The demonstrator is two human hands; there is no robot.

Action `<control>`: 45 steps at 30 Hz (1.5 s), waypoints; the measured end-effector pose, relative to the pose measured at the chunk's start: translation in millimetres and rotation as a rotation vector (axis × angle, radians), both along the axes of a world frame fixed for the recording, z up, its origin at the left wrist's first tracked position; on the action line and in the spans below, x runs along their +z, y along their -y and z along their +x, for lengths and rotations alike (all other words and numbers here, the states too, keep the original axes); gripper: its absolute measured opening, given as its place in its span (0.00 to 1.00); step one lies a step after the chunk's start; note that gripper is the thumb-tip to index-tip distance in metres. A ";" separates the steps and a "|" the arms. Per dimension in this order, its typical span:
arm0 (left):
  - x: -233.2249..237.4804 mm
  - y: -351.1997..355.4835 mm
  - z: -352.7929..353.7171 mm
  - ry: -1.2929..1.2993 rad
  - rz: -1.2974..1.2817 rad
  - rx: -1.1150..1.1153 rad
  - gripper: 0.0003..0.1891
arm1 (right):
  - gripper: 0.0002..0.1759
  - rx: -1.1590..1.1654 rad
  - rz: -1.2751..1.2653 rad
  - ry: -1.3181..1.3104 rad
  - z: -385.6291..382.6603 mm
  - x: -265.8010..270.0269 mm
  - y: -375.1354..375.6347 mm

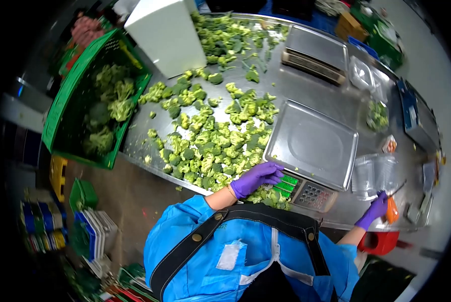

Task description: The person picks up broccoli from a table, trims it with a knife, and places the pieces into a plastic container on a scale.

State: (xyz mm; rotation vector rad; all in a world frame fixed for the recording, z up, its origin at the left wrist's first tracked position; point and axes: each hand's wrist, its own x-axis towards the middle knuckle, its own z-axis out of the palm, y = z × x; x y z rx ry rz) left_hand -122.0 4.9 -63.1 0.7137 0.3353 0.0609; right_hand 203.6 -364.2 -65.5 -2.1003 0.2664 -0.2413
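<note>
My left hand (257, 179), in a purple glove, hovers with fingers stretched at the near edge of the broccoli florets (220, 148), beside the green display of a weighing scale (313, 195). The scale's metal pan (313, 143) holds only a few tiny green bits. Out to the right, my gloved right hand (373, 211) is closed at a thin dark tool (399, 187) that sticks out past the fingers; I cannot tell its kind. An orange object (391, 210) lies right against that hand. Clear plastic trays (374, 173) sit just beyond it.
A green crate (59, 121) with broccoli heads stands tilted at the left. A white bin (167, 38) rests on the steel table near more florets. Behind the pan is a second scale (316, 50). A filled clear pack (377, 116) stands at the right, and a red container (381, 243) below the edge.
</note>
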 end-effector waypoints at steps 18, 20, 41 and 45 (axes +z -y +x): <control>-2.6 -146.7 -33.4 -0.276 0.703 0.391 0.17 | 0.23 1.147 -0.356 0.133 -150.9 82.7 -189.7; -23.8 -204.7 -49.3 -0.576 1.143 0.701 0.17 | 0.21 1.095 -0.306 0.018 -150.4 93.8 -192.5; -103.5 -421.0 -50.8 -1.036 1.633 0.851 0.30 | 0.13 0.737 -0.213 0.110 -115.3 63.9 -223.9; -50.7 -368.6 -61.8 -0.350 1.277 1.207 0.23 | 0.13 0.702 -0.195 0.038 -111.7 62.9 -216.2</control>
